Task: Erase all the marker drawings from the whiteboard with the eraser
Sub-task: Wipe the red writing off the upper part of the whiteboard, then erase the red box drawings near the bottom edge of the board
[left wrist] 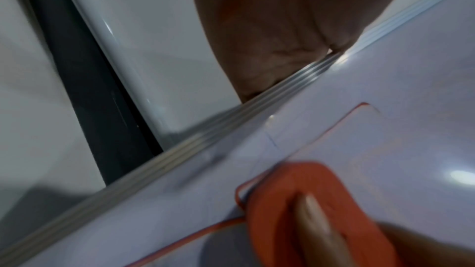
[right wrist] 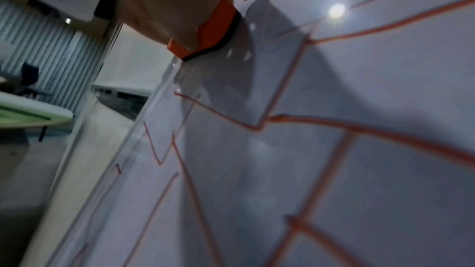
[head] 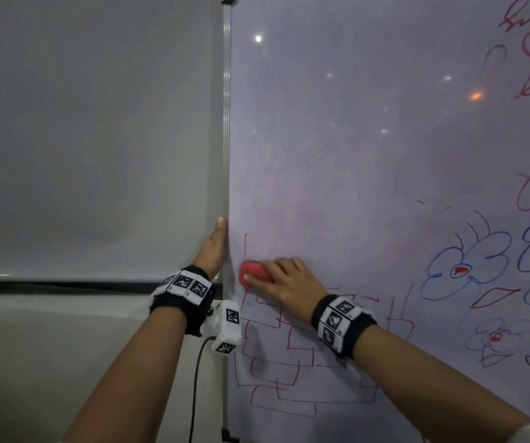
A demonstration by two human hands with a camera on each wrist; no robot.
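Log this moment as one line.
right hand grips eraser against whiteboard | left hand on frame | red bricks, blue flowers unerased

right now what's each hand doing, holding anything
Left hand: rests on the whiteboard frame, grip cannot be told.
Right hand: holds the red eraser on the whiteboard.

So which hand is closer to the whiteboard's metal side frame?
Left. The left hand rests against the frame itself; the right hand holds the eraser on the board, just right of it.
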